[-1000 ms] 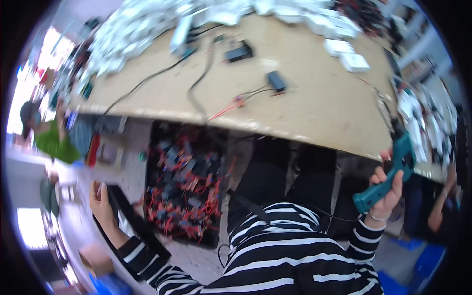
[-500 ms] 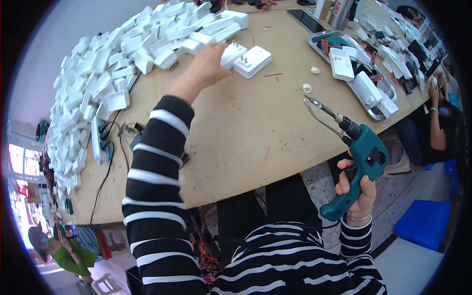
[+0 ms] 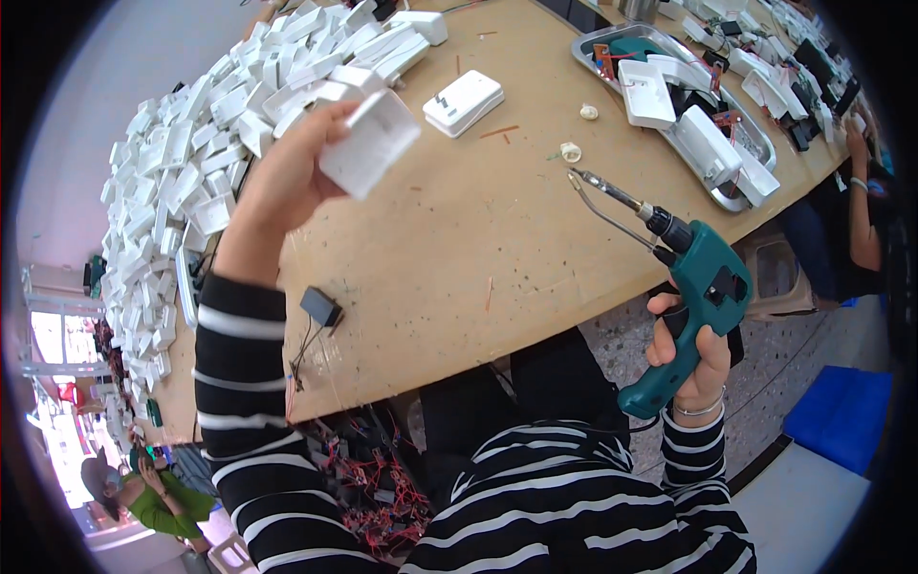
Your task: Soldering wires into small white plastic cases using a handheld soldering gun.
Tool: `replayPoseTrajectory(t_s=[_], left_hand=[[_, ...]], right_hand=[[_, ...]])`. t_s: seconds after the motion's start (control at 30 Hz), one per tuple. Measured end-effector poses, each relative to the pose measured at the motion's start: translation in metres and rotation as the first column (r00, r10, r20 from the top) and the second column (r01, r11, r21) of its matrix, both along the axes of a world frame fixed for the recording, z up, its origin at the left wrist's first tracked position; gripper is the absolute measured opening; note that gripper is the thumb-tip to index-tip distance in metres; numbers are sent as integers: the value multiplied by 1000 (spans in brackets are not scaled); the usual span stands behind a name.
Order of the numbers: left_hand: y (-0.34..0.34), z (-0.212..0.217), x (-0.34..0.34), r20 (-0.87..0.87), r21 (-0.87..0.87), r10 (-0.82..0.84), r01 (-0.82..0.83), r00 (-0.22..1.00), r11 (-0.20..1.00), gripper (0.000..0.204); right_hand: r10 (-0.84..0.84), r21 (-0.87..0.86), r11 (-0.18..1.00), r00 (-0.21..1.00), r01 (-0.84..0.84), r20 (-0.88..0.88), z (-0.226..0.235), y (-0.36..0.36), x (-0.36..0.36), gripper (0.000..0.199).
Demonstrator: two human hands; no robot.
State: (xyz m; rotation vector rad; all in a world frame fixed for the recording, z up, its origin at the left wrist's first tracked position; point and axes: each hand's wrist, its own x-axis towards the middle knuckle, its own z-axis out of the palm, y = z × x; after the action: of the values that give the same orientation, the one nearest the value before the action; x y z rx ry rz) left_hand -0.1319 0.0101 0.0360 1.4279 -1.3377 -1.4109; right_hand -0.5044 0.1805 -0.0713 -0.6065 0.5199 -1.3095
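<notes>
My left hand [image 3: 287, 182] grips a white plastic case [image 3: 375, 143] by one edge, raised over the left part of the table beside the heap of white cases [image 3: 201, 134]. Its broad, plain side faces up. Wrapped round the handle of a green soldering gun [image 3: 712, 282], my right hand [image 3: 706, 368] is at the table's front edge. The gun's metal tip and thin curved feed tube point up and left over the tabletop. Another white case with metal plug pins [image 3: 466, 102] lies beyond my left hand, apart from it.
A metal tray [image 3: 591, 81] at the right holds white cases and circuit boards. Two small whitish pieces lie near it, one a ring [image 3: 571, 152]. A black box with leads [image 3: 321, 306] sits near the front edge, above red and black wires [image 3: 373, 488]. Other people are at both sides.
My left hand has moved left and nearer with a white case, leaving the pinned case on the table. My right hand keeps the soldering gun almost in place; the view has shifted slightly.
</notes>
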Motion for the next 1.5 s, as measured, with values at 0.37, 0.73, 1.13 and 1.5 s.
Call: replayPoseTrajectory(t_s=[0.37, 0.73, 1.13, 1.5], left_hand=[[117, -75, -17, 618, -590, 87, 388, 782, 708, 23], [145, -64, -13, 580, -761, 295, 376, 759, 529, 30], [237, -34, 109, 922, -130, 8, 287, 388, 949, 39], [220, -48, 27, 366, -90, -20, 57, 930, 994, 47]], right_hand=[[98, -58, 994, 995, -97, 16, 5, 17, 7, 71], [155, -109, 982, 988, -152, 17, 5, 21, 12, 73], [156, -45, 987, 987, -154, 32, 0, 12, 30, 73], [181, -83, 979, 982, -184, -48, 14, 12, 44, 75]])
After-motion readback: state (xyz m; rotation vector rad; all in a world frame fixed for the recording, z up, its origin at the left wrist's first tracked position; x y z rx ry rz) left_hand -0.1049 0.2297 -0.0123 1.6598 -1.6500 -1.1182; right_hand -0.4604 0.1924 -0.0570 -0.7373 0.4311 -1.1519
